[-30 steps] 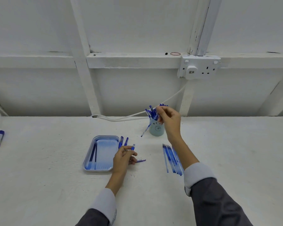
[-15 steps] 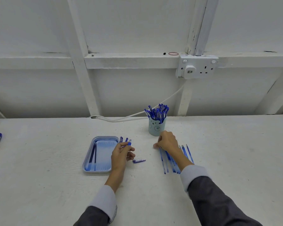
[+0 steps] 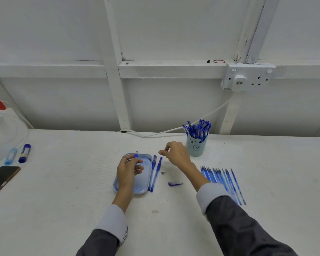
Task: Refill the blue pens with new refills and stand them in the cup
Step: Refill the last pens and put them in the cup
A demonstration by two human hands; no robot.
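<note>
A pale green cup [image 3: 197,146] stands at the back of the table, packed with several blue pens [image 3: 197,129]. My left hand [image 3: 127,171] hovers over the blue tray [image 3: 145,190] and grips a pen barrel [image 3: 136,155] that points upward. My right hand [image 3: 175,154] floats left of the cup, thumb and forefinger slightly apart, with nothing visible in it. Two blue pens [image 3: 155,172] lie beside the tray's right edge. A row of several refills [image 3: 223,180] lies to the right of my right forearm. A blue cap [image 3: 175,184] and a small metal tip [image 3: 163,173] rest between them.
A phone [image 3: 0,179] lies at the left edge, with a glue stick [image 3: 24,153] and a pale blue tube [image 3: 11,156] behind it. A white cable [image 3: 164,133] runs from the wall socket [image 3: 248,77] along the table's back edge. A white container [image 3: 2,133] stands far left.
My right hand left the cup, dropped to the refills, then moved left and up beside the cup. The view shifted, showing more of the table's left side. My left hand raised the barrel over the tray.
</note>
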